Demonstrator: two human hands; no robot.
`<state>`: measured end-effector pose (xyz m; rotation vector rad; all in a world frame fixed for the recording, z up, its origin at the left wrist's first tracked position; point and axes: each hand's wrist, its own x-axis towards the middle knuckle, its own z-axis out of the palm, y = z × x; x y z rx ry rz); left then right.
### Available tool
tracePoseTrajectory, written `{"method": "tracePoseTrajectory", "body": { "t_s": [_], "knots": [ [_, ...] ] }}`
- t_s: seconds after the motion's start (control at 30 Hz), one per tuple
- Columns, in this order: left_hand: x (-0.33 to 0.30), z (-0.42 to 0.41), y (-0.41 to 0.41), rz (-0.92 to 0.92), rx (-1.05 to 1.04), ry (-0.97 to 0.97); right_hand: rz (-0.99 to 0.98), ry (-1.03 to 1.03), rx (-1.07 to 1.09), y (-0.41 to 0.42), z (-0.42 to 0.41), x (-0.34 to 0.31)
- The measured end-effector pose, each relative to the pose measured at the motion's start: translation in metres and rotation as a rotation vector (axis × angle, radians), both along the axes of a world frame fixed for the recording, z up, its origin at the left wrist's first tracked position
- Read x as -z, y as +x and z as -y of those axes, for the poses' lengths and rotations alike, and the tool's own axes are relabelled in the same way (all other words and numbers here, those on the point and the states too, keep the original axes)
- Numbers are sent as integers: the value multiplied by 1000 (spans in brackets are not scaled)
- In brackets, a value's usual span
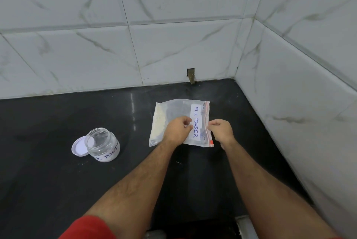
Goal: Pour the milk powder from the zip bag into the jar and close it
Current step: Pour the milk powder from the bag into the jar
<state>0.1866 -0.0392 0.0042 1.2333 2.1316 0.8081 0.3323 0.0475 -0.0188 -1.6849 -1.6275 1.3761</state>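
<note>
We see the zip bag lying flat on the black counter, near the corner where two tiled walls meet. Its red zip strip runs along the bag's right edge, and a white label beside it reads MILK POWDER. Pale powder sits along the bag's left side.

Our left hand rests on the bag's middle, fingers curled and pinching the plastic just beside the label. Our right hand is at the zip edge, fingers curled in, thumb and fingertips pinching the strip.

To the left, well apart from the bag, the clear jar stands upright and open, with a handwritten label partly readable. The white lid lies flat on the counter, touching the jar's left side.

A red sleeve shows at the bottom edge.
</note>
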Motion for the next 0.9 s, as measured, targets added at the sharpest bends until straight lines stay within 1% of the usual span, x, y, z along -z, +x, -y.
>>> {"method": "tracePoseTrajectory", "body": {
  "t_s": [0.07,0.13,0.23,0.4,0.53,0.6,0.77,0.83,0.9],
  "knots": [
    [-4,-8,3,19,-47,-3,-203,-121,46,-1,1,-8],
    [-11,-16,7,31,-81,-11,-341,-233,88,-2,3,-14],
    [-22,-28,10,6,-115,-11,-405,-271,86,-5,4,-18],
    [-45,-40,8,-59,-140,-4,-508,-206,22,-12,12,-36],
    [-63,-42,0,-115,-163,48,-492,-89,-15,-22,15,-52],
    [-71,-40,-7,-158,-184,64,-445,-46,-23,-27,16,-58],
    [-93,-25,-26,-280,-237,100,-251,136,-11,-51,17,-78],
    [-103,-17,-34,-317,-243,115,-190,145,-26,-64,13,-90],
    [-113,-8,-45,-329,-252,121,-80,126,-125,-78,7,-103]
  ]
}}
